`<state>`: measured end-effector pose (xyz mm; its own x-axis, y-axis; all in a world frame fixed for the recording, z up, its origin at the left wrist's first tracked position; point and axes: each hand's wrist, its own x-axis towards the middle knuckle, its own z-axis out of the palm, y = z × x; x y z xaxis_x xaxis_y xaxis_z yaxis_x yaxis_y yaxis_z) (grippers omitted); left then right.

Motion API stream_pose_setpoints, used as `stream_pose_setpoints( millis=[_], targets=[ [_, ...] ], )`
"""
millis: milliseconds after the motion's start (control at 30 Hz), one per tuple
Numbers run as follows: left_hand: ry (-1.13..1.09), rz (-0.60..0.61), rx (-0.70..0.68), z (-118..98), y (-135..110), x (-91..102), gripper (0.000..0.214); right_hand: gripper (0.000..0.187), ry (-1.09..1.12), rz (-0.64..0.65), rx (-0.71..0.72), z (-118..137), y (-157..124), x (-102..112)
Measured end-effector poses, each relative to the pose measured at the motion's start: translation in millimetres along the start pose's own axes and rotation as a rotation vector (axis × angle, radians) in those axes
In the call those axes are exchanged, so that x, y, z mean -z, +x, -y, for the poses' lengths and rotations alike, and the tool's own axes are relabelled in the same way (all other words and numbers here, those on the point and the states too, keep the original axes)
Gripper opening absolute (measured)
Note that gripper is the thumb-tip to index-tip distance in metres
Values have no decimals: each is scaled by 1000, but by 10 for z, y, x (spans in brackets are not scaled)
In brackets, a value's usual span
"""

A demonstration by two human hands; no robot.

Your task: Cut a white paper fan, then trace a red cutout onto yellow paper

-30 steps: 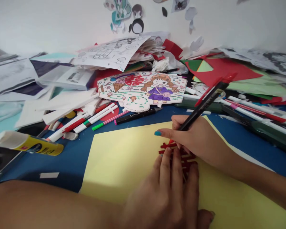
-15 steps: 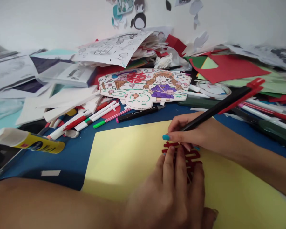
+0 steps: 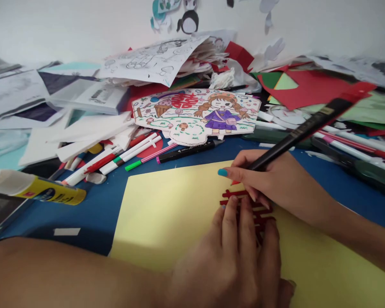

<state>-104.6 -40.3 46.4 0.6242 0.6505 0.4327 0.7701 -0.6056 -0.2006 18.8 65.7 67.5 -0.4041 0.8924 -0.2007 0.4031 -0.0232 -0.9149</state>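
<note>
L hand, spread flat, fingers apart, presses down on a thin red paper cut-out character, w/ fingertips across its strokes; not gripping. Cut-out lies on a pale yellow card sheet, partly hidden under both hands. L forearm runs across the bottom of view.

R hand, fingers closed in a pen grip, holds a long black marker pen with red end, tip down by the top of the cut-out; can't tell if tip touches. Nails teal, R hand just above L fingers, not clearly touching.

Yellow card sits on a dark blue paper sheet. On it, left: a yellow-&-white glue stick lying on its side. Beyond card: white felt-tip markers w/ coloured bands & a shorter black marker. Further: hand-coloured paper cut-out of a girl in purple w/ red character, white card offcuts to its left, red & green paper sheets to its right. Farthest: loose pencil-sketch sheet, then white wall w/ cartoon stickers.
</note>
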Motion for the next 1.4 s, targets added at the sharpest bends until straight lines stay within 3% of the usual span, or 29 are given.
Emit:
stream_pose_setpoints(
  millis=[200, 333, 533, 800, 1100, 1233, 1400],
  targets=[
    [7, -6, 1, 2, -1, 8, 46, 32, 130, 202, -29, -46, 22, 75],
    [7, 6, -6, 13, -1, 0, 45, 45, 93, 130, -50, -62, 2, 53],
    [26, -9, 5, 8, -10, -21, 42, 49, 29, 33, 6, -69, 1, 3],
    [36, 10, -12, 14, 21, -16, 39, 50, -51, 40, -65, -5, -28, -4],
    [45, 5, -12, 15, 6, -21, 39, 26, -26, 176, -106, 88, -8, 91],
    [51, -5, -20, 8, -4, -33, 41, 17, -33, 177, -155, 131, -15, 102],
    [62, -9, -43, 13, -3, -38, 42, 29, -51, 158, -177, 117, -17, 91]
  ],
)
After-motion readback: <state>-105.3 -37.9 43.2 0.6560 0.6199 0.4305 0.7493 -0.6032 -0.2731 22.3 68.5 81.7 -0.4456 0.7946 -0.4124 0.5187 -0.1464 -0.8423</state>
